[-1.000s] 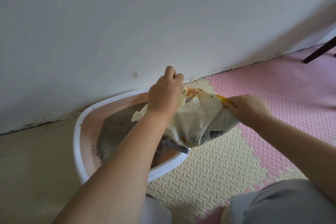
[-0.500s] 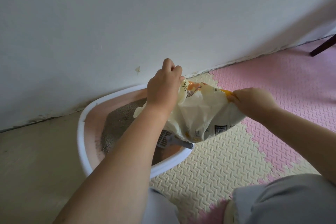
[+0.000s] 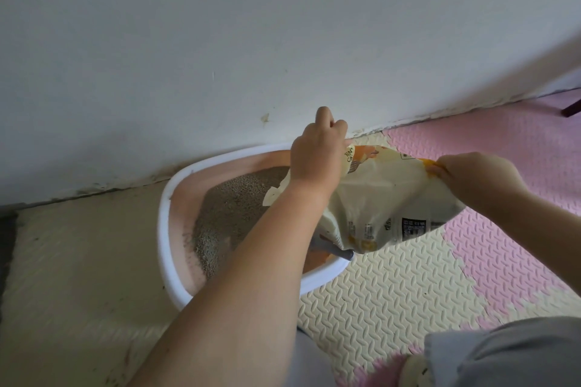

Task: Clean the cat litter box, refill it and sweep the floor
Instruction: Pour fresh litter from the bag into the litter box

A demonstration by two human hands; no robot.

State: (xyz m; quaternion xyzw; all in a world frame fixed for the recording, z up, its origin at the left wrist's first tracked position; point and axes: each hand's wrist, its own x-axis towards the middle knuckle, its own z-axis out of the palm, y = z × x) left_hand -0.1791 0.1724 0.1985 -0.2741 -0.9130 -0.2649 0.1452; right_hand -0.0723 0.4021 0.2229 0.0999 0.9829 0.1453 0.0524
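Note:
A cream and orange cat litter bag (image 3: 386,198) hangs tilted over the right part of the litter box (image 3: 163,223), which has a white rim and pink inside. My left hand (image 3: 317,154) is shut on the bag's upper left edge. At the bag's orange right corner, my right hand (image 3: 478,179) grips it. Grey litter (image 3: 226,214) lies heaped in the box. A grey scoop handle (image 3: 338,253) pokes out under the bag at the box's near rim; the scoop's head is hidden.
The white wall (image 3: 283,41) runs right behind the box. Cream foam mat (image 3: 393,286) and pink foam mat (image 3: 503,141) cover the floor to the right, bare beige floor (image 3: 78,261) lies left. A dark furniture leg (image 3: 570,108) stands far right. My knees are at the bottom.
Both hands and the bag have risen slightly and shifted a little right over the box. The grips are the same.

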